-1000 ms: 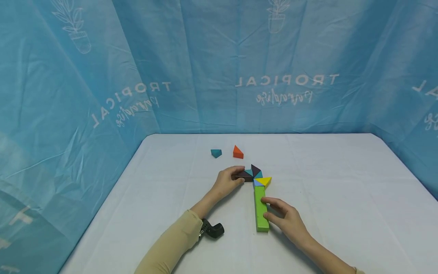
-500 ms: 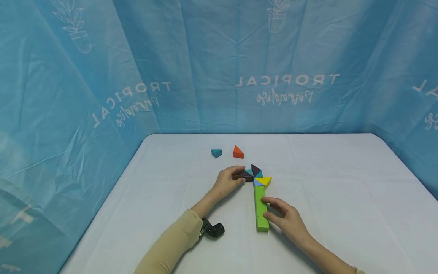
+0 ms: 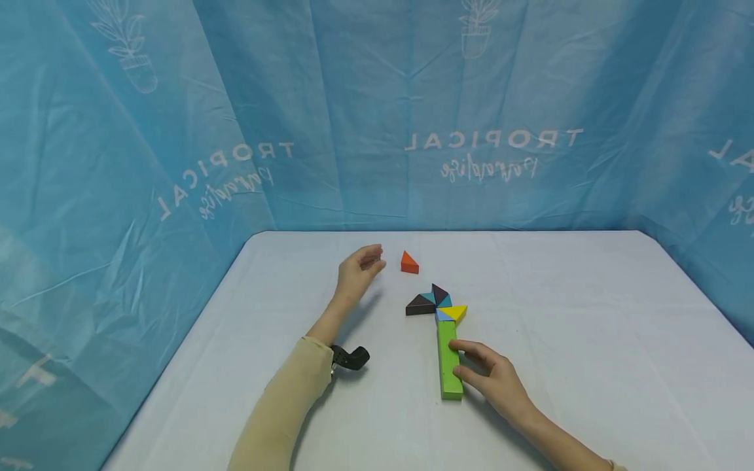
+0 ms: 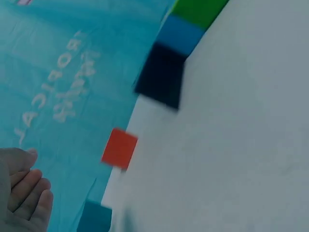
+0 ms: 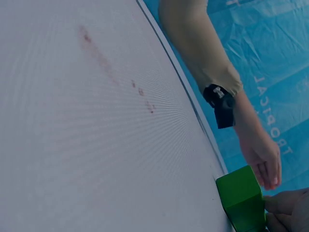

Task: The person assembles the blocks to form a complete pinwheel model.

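Note:
In the head view my left hand [image 3: 356,271] reaches over the table's far left, its fingers extended and a little bent, holding nothing visible. A teal block [image 4: 94,217] lies below that hand in the left wrist view; the hand hides it in the head view. My right hand [image 3: 495,379] rests thumb and forefinger on the long green block [image 3: 449,363]. At its far end is a fan of triangular blocks: light blue [image 3: 443,315], yellow [image 3: 456,313], teal [image 3: 446,301] and dark brown [image 3: 421,305], with another dark one [image 3: 438,295] pointing away.
An orange-red triangular block [image 3: 409,263] stands alone just right of my left hand, behind the fan. The white-covered table [image 3: 577,340] ends at a blue printed curtain [image 3: 377,111] at the back and sides. A black wrist device [image 3: 351,358] is on the left sleeve.
My left hand has let go of the dark brown block and moved away and to the left, over the teal block's spot. The right hand and the fan have stayed put.

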`<state>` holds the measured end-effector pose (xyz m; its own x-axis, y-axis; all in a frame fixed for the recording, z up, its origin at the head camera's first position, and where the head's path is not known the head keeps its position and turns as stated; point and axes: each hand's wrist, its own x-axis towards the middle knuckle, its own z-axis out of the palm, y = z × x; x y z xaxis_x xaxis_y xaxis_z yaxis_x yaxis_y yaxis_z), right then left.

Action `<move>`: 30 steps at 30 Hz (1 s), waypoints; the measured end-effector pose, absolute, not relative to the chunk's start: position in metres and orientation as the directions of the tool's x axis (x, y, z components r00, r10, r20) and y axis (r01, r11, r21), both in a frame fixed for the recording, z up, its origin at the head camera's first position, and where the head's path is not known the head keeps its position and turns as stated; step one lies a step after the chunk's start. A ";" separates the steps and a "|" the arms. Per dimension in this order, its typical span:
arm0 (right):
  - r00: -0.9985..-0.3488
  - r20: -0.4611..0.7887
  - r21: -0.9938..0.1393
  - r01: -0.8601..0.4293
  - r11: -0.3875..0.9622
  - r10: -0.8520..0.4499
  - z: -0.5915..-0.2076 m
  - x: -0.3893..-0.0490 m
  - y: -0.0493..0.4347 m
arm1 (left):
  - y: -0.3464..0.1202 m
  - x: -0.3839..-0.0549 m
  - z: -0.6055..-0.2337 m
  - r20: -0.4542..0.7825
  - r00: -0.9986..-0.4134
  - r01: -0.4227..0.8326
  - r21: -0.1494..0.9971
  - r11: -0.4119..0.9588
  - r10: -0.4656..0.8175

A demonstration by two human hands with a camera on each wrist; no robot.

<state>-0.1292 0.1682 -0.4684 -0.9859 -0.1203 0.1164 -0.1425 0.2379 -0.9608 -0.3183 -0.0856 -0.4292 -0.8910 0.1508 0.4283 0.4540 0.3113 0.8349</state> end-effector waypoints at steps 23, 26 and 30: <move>-0.988 0.094 -0.967 -0.119 0.225 -0.122 -0.470 -0.130 0.168 | -0.109 -0.364 -0.470 0.352 -0.929 0.366 0.816 0.447 0.119; -0.990 0.086 -0.966 -0.111 0.234 -0.116 -0.470 -0.130 0.169 | -0.108 -0.363 -0.470 0.347 -0.931 0.358 0.816 0.454 0.111; -0.991 0.074 -0.966 -0.099 0.240 -0.110 -0.470 -0.130 0.169 | -0.108 -0.362 -0.471 0.352 -0.929 0.365 0.816 0.449 0.115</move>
<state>-0.1300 0.1693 -0.4695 -0.9911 -0.1103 0.0738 -0.0986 0.2399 -0.9658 -0.3615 -0.1076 -0.4709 -0.9289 0.1149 0.3521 0.3647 0.4487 0.8159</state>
